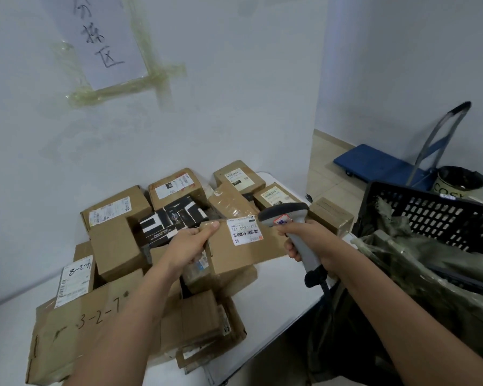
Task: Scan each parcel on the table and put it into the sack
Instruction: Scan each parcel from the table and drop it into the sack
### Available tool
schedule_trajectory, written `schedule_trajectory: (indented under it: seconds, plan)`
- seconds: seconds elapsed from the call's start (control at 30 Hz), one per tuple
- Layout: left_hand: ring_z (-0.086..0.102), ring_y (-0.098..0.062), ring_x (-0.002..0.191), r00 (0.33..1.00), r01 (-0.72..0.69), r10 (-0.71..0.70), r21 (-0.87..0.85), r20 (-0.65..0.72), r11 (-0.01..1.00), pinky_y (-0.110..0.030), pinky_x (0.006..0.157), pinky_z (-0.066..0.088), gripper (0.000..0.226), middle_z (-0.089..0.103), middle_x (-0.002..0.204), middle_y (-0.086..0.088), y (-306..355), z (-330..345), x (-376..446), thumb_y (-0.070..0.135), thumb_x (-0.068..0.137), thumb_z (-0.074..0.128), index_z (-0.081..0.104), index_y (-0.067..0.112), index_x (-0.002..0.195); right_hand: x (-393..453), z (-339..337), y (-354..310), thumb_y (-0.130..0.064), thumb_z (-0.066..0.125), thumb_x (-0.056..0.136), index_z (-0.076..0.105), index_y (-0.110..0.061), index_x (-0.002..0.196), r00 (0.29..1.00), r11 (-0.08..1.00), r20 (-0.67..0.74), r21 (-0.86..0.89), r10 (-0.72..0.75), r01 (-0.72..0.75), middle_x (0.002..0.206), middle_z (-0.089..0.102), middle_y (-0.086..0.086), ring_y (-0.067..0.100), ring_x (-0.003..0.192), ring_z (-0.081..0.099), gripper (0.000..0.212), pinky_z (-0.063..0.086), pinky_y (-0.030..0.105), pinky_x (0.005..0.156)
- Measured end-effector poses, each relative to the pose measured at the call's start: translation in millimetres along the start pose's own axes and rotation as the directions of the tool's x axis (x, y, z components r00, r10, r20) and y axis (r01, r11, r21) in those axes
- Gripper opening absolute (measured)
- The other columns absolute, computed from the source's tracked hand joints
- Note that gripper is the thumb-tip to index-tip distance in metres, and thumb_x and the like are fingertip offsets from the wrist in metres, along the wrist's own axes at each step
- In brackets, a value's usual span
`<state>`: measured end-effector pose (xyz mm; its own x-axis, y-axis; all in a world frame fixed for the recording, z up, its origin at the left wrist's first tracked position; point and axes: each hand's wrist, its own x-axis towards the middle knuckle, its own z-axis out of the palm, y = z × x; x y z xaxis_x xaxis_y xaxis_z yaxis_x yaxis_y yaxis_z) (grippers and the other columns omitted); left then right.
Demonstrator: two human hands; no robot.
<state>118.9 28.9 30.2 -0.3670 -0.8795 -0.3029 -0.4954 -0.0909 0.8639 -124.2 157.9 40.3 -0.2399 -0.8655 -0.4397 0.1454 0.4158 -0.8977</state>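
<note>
My left hand (191,243) grips the left end of a brown cardboard parcel (241,253), lifted above the pile with its white barcode label (244,230) facing up. My right hand (308,240) holds a grey barcode scanner (286,215) by its handle, the head just right of the label and pointing at it. Several more cardboard parcels (115,210) lie heaped on the white table (279,291), among them a black-and-white box (173,218). The greenish sack (418,277) hangs open at the right, beside the table.
A black plastic crate (435,215) stands behind the sack. Further back on the floor are a blue platform trolley (379,162) and a bin with a black liner (459,181). A taped paper sign (103,37) hangs on the wall behind the table.
</note>
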Motion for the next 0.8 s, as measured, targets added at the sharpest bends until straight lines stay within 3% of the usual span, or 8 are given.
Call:
schedule_trajectory:
  seconds: [0.2,0.37,0.47,0.6,0.8]
  plan:
    - [0.038,-0.010,0.047,0.948,0.044,-0.094,0.167,0.304,0.985,-0.022,0.049,0.032,0.061,0.042,0.050,0.006,-20.7,69.0,-6.1,0.066,0.086,0.059,0.070,0.010,0.104,-11.3,-69.9,73.4,-0.027,0.063,0.093,0.061,-0.006,0.081,0.941,0.962,-0.200,0.088,0.272,-0.259,0.058,0.056,0.007,0.018,0.050,0.053,0.024,0.042,0.028,0.050]
    - [0.042,-0.009,0.045,0.841,0.139,-0.255,0.263,0.477,0.955,-0.019,0.047,0.034,0.039,0.047,0.053,0.004,-32.5,155.3,-15.9,0.050,0.095,0.057,0.065,0.013,0.085,-50.6,-134.4,152.4,-0.025,0.064,0.094,0.059,-0.004,0.087,0.788,0.872,-0.380,0.284,0.485,-0.399,0.067,0.055,0.011,0.020,0.057,0.054,0.023,0.043,0.029,0.050]
    - [0.044,-0.011,0.046,0.770,0.273,-0.399,0.310,0.497,0.911,-0.019,0.046,0.032,0.039,0.052,0.054,0.001,-56.3,204.7,-20.4,0.048,0.095,0.056,0.064,0.012,0.082,-75.9,-167.8,193.3,-0.026,0.064,0.094,0.058,-0.003,0.089,0.703,0.825,-0.441,0.392,0.558,-0.408,0.070,0.056,0.012,0.021,0.058,0.054,0.025,0.044,0.030,0.051]
    - [0.044,-0.008,0.048,0.644,0.465,-0.552,0.302,0.529,0.832,-0.017,0.045,0.033,0.039,0.058,0.062,-0.001,-89.5,267.4,-33.5,0.049,0.094,0.058,0.067,0.011,0.101,-102.0,-202.4,236.2,-0.028,0.063,0.095,0.056,-0.003,0.086,0.644,0.778,-0.452,0.473,0.617,-0.413,0.068,0.055,0.012,0.021,0.057,0.054,0.027,0.044,0.030,0.051]
    - [0.047,-0.009,0.049,0.484,0.729,-0.717,0.223,0.501,0.647,-0.016,0.041,0.033,0.041,0.064,0.066,-0.004,-140.1,358.5,-50.1,0.046,0.097,0.057,0.065,0.010,0.116,-126.2,-231.5,278.9,-0.034,0.066,0.092,0.060,-0.004,0.096,0.648,0.765,-0.419,0.454,0.636,-0.457,0.077,0.058,0.012,0.021,0.066,0.058,0.030,0.047,0.030,0.057]
